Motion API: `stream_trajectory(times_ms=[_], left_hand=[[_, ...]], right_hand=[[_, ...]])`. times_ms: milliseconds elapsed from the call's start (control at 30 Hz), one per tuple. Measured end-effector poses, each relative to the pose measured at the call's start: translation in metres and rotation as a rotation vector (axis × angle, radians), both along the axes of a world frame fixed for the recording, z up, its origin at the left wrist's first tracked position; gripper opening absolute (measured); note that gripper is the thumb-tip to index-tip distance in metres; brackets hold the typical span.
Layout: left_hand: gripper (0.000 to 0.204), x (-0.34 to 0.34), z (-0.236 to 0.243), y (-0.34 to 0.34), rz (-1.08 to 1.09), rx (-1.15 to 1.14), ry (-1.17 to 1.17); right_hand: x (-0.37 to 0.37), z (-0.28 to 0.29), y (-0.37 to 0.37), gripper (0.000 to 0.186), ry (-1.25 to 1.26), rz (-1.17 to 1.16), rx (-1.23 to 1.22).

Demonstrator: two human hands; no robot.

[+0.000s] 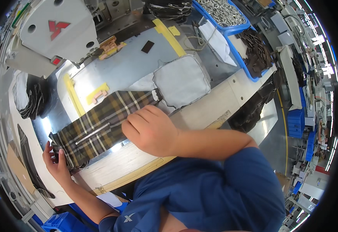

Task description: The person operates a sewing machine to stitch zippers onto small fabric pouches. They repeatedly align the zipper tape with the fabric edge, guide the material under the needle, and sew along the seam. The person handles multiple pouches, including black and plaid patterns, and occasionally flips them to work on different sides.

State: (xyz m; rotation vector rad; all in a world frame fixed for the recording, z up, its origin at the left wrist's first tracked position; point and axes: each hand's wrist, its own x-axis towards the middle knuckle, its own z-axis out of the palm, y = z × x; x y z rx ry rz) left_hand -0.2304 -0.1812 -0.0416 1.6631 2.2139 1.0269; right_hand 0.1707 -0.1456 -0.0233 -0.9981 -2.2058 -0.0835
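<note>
A brown and yellow plaid fabric panel point(116, 106) with a silver zipper point(92, 134) set in it lies slantwise across the worktable's front. At its left end, my left hand point(56, 165) has thumb and fingers on either side of the dark folded edge. My right hand point(150, 129) is closed over the panel's near right side, fingers curled down; the fingertips are hidden. A light grey, rounded-corner fabric piece point(184, 81) lies beyond the right hand, touching the panel's right end.
A white sewing machine head point(58, 29) stands at the back left. Yellow tape strips point(171, 36) mark the metal plate, where a small dark patch point(147, 46) lies. Dark fabric stacks point(33, 94) sit left. Blue trays at right hold metal pieces point(223, 13) and brown pieces point(254, 50).
</note>
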Motion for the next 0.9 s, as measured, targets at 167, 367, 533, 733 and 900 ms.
stream_trajectory(times_ms=[167, 367, 533, 733, 900], left_hand=[[0.049, 0.0, 0.002, 0.003, -0.018, -0.079, 0.037], [0.049, -0.002, -0.005, 0.0, 0.002, -0.041, 0.015], [0.049, -0.002, -0.008, 0.005, 0.072, -0.056, -0.194], [0.035, 0.004, 0.008, 0.004, 0.212, -0.184, 0.009], [0.045, 0.003, 0.003, 0.003, 0.189, -0.207, 0.149]], right_hand=[[0.015, 0.018, -0.006, 0.018, 0.015, -0.023, -0.092], [0.112, 0.064, 0.006, 0.017, 0.423, -0.559, -0.562], [0.184, 0.043, -0.006, 0.019, 0.729, -0.401, -1.124], [0.189, 0.05, 0.043, 0.028, 0.499, -0.426, -1.107], [0.181, 0.04, 0.059, 0.04, 0.178, -0.551, -0.739]])
